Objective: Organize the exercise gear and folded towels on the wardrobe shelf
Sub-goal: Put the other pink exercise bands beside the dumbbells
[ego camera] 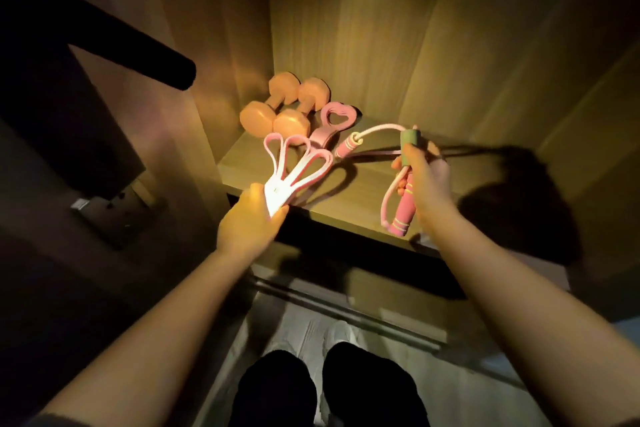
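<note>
Two orange dumbbells (pixel 277 107) lie in the back left corner of the wooden wardrobe shelf (pixel 353 191). Beside them rests a pink heart-shaped gear piece (pixel 334 118). My left hand (pixel 249 218) pinches the base of a pink-and-white looped resistance band (pixel 294 163) at the shelf's front edge. My right hand (pixel 424 177) grips a pink skipping-rope handle (pixel 401 215) together with a green-capped piece (pixel 410 139). The rope curves back to a second pink handle (pixel 348 146) lying on the shelf. No towels are in view.
The wardrobe's wooden walls (pixel 363 45) close in behind and at both sides. A dark rod (pixel 138 59) juts in at the upper left. Below the shelf is a dark gap, then a sliding-door rail (pixel 346 308) and my feet (pixel 325 388).
</note>
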`<action>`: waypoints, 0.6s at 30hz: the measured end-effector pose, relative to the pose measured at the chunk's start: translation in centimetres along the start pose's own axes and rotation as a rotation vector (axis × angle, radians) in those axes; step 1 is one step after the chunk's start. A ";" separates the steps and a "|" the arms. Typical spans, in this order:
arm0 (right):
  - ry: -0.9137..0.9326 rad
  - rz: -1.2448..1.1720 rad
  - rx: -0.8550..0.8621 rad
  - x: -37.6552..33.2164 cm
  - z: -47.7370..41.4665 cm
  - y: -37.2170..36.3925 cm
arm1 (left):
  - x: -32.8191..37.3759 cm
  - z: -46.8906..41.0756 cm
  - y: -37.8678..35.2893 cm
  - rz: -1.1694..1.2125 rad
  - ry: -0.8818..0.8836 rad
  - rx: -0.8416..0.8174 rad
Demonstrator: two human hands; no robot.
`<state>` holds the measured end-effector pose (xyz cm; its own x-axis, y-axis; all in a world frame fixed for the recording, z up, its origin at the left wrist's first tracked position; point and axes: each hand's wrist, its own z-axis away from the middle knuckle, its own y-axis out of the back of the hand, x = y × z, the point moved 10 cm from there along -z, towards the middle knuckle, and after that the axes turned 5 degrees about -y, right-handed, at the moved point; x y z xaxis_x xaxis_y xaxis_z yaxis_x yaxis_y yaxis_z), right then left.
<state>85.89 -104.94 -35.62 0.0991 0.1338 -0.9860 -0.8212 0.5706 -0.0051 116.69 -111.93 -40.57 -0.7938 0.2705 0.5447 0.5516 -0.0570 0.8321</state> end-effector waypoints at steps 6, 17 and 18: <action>0.008 0.082 0.015 -2.2 -0.3 -0.2 | 5.4 -3.8 0.6 -0.368 -0.479 -0.137; 0.159 0.217 -0.040 -4.1 -4.4 -3.1 | 3.4 -13.2 -2.9 -0.748 -0.559 -0.362; 0.165 0.232 -0.057 -4.0 -4.7 -3.4 | 2.8 -13.5 -3.2 -0.732 -0.530 -0.375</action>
<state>85.63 -111.26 -32.42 -0.1841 0.1197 -0.9756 -0.8421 0.4926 0.2193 109.27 -124.00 -40.33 -0.6387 0.7525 -0.1609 -0.2221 0.0199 0.9748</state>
